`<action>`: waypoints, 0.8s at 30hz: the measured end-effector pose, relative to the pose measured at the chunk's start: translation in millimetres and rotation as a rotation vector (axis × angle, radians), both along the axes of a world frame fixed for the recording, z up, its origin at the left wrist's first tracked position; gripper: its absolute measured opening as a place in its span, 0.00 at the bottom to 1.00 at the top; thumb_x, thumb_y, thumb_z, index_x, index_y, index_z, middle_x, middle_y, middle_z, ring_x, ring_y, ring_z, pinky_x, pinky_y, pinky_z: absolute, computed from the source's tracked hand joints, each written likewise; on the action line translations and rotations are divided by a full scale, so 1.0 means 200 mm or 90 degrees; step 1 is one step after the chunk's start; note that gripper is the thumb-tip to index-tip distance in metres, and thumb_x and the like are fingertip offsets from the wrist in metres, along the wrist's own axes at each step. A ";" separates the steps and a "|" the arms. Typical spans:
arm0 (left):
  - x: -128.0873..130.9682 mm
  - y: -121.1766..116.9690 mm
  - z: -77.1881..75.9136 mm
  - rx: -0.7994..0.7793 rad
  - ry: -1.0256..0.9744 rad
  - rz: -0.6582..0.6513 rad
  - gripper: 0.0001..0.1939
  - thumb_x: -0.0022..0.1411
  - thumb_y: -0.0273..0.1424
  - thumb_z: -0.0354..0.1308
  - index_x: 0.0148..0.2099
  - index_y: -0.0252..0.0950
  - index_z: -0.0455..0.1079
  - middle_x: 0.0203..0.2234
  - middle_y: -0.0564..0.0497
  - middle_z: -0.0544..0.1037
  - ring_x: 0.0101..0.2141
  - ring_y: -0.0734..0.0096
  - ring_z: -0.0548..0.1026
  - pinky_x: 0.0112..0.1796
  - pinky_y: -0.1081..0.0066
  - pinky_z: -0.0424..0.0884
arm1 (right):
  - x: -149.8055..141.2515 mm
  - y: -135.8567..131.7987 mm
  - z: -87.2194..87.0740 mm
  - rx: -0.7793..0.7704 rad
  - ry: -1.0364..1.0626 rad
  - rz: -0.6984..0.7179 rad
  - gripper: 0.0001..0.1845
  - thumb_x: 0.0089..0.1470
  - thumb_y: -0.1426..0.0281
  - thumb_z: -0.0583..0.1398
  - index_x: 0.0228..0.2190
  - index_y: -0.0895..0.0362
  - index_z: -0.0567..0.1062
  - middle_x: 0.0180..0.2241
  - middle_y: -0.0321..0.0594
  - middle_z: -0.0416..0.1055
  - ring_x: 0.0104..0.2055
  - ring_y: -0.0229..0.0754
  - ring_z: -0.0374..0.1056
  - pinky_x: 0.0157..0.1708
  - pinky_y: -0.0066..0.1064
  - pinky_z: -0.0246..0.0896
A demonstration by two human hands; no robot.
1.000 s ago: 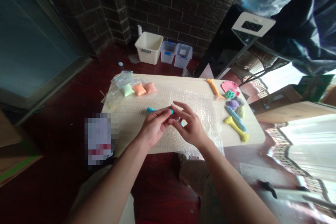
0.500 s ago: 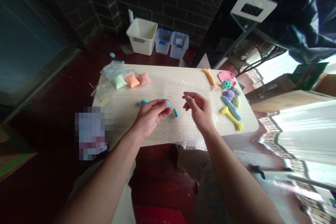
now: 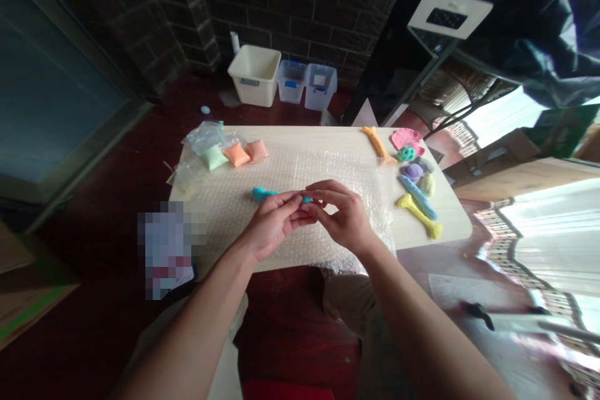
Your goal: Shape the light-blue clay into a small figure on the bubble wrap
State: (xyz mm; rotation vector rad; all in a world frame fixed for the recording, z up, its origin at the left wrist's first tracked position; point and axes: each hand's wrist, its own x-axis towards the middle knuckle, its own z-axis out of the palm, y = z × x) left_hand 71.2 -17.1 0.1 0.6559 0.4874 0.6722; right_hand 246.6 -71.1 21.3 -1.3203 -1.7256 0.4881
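Observation:
A small piece of blue modelling clay [image 3: 306, 199] is pinched between the fingertips of my left hand [image 3: 274, 220] and my right hand [image 3: 345, 215]. Both hands are closed and meet over the bubble wrap [image 3: 323, 169]. Just behind my left fingers, a longer lump of blue clay [image 3: 263, 194] lies on the wrap, its right end covered by the hand. Fingers hide most of the held piece.
Green and orange clay packets [image 3: 237, 154] lie at the table's back left beside clear plastic bags [image 3: 206, 137]. Along the right side are an orange bone shape [image 3: 379, 145], a yellow bone shape [image 3: 420, 215], a blue roll [image 3: 417, 196] and other clay shapes. Bins [image 3: 255, 75] stand behind the table.
My right hand has moved left to meet my left hand, and its fingers have closed on the blue clay piece. The small teal pieces on the wrap are now hidden from view.

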 end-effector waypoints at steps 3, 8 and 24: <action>-0.01 0.00 0.01 0.011 0.006 -0.023 0.11 0.66 0.33 0.68 0.46 0.30 0.82 0.41 0.40 0.85 0.42 0.61 0.84 0.51 0.61 0.77 | 0.00 0.00 0.01 0.000 -0.009 0.003 0.11 0.65 0.70 0.63 0.46 0.51 0.85 0.46 0.45 0.81 0.47 0.48 0.78 0.46 0.43 0.77; -0.03 0.02 -0.01 -0.004 0.049 0.010 0.12 0.63 0.34 0.71 0.45 0.30 0.82 0.38 0.40 0.86 0.40 0.61 0.85 0.47 0.63 0.78 | -0.01 0.00 0.01 -0.028 -0.019 0.038 0.17 0.62 0.67 0.66 0.53 0.50 0.82 0.52 0.46 0.79 0.49 0.49 0.77 0.47 0.42 0.77; -0.02 0.00 0.02 -0.009 -0.005 0.012 0.13 0.60 0.35 0.74 0.43 0.32 0.83 0.38 0.44 0.86 0.40 0.67 0.83 0.48 0.66 0.78 | -0.06 -0.01 0.01 0.023 0.027 -0.026 0.10 0.66 0.67 0.64 0.46 0.51 0.84 0.47 0.46 0.80 0.47 0.48 0.78 0.45 0.43 0.77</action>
